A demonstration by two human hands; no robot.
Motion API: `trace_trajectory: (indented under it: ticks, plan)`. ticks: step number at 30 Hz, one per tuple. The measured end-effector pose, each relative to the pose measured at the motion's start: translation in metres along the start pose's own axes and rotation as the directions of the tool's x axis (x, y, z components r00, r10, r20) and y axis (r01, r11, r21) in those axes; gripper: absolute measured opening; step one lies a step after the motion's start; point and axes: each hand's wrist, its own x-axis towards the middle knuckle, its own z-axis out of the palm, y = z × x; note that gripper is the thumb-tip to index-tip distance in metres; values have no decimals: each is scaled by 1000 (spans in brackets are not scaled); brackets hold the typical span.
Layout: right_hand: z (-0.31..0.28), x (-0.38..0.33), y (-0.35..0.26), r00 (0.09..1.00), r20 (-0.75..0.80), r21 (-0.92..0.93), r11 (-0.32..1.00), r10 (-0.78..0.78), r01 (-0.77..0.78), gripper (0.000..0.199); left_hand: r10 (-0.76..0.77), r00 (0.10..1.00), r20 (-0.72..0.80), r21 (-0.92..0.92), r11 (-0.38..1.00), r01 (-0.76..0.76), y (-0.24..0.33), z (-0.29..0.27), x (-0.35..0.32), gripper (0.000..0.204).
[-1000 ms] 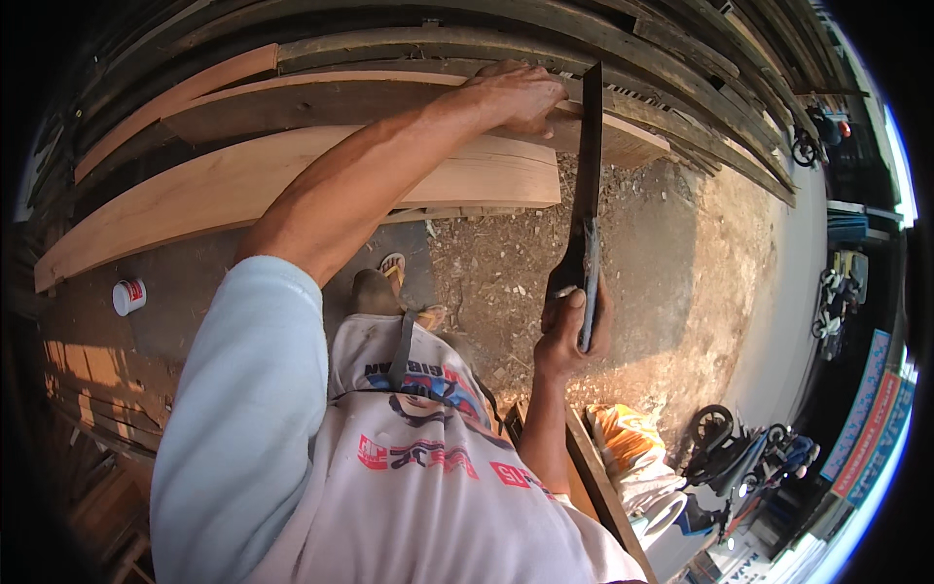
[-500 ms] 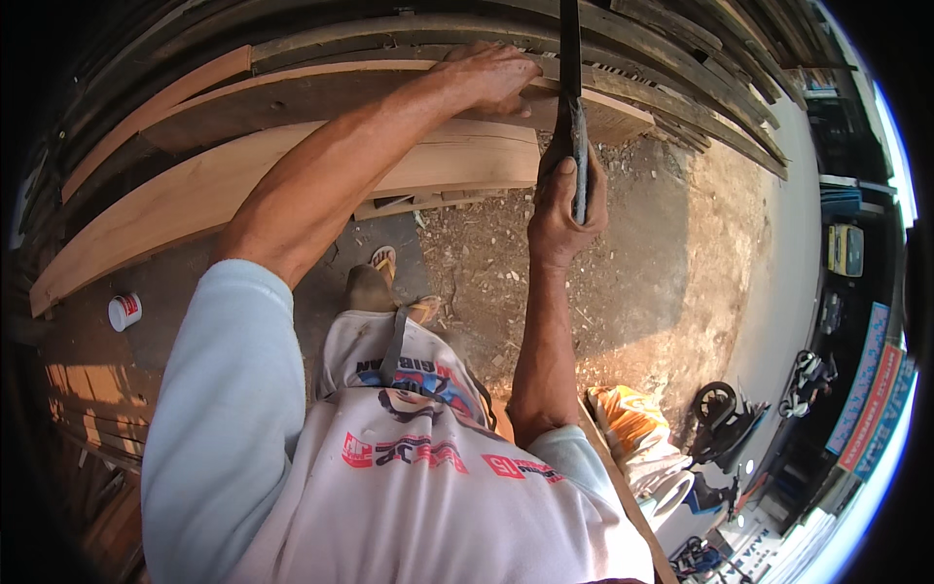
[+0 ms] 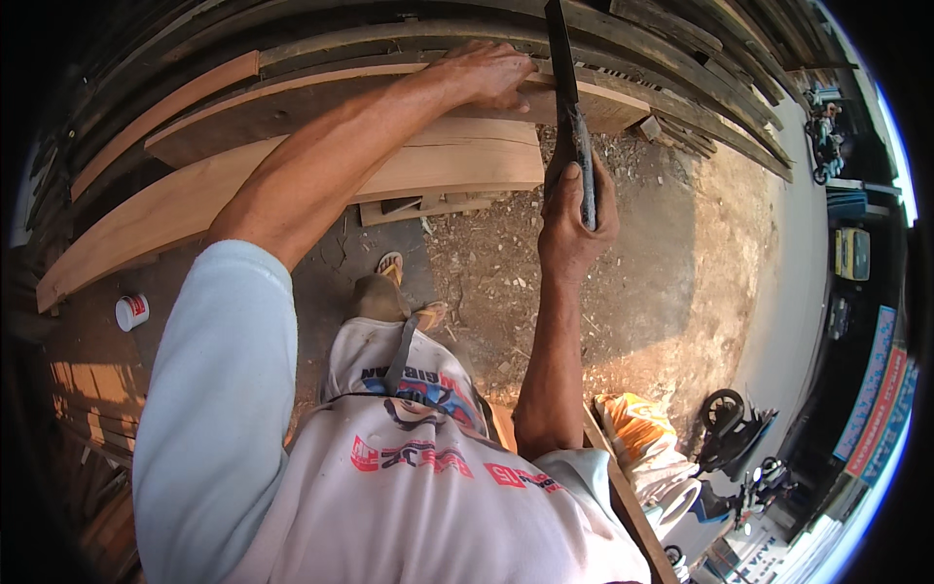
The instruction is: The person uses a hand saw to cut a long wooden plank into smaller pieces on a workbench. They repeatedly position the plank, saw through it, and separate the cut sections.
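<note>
My right hand [image 3: 578,216] is wrapped around the handle of a handsaw [image 3: 561,58]. Its dark blade points away from me, seen nearly edge-on, and crosses a wooden plank [image 3: 603,109] close to that plank's right end. Just left of the blade, my left hand [image 3: 493,74] lies over the same plank's top edge with bent fingers, gripping it; some fingertips are hidden. Nearer to me a wider, pale plank [image 3: 467,156] extends to the left, partly covered by my left forearm. The blade's teeth and any cut cannot be made out.
Long weathered boards [image 3: 681,68] are stacked beyond the planks. A white tub [image 3: 131,311] sits at the left. Wood scraps [image 3: 428,207] lie below the pale plank. An orange and white sack [image 3: 637,433] is at the lower right, with a parked motorcycle [image 3: 730,433] past it.
My right hand has shifted slightly toward me and right, and the saw blade leans a little more to the left. My left hand keeps its place on the plank.
</note>
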Motion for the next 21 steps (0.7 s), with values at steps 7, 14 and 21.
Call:
trace_trajectory:
  ticks: [7,14,21]
  plan:
    - [-93,-122,-36,968,57,167,954,242,-249,53,133,949,-287,142,985,-95,-15,30,-5,71]
    - [-94,-100,-45,995,50,-99,992,86,-81,45,27,994,-106,123,992,-14,-84,40,23,85]
    - [-122,-114,-30,990,-92,41,994,105,-102,52,63,995,-75,107,993,-55,-47,24,5,82]
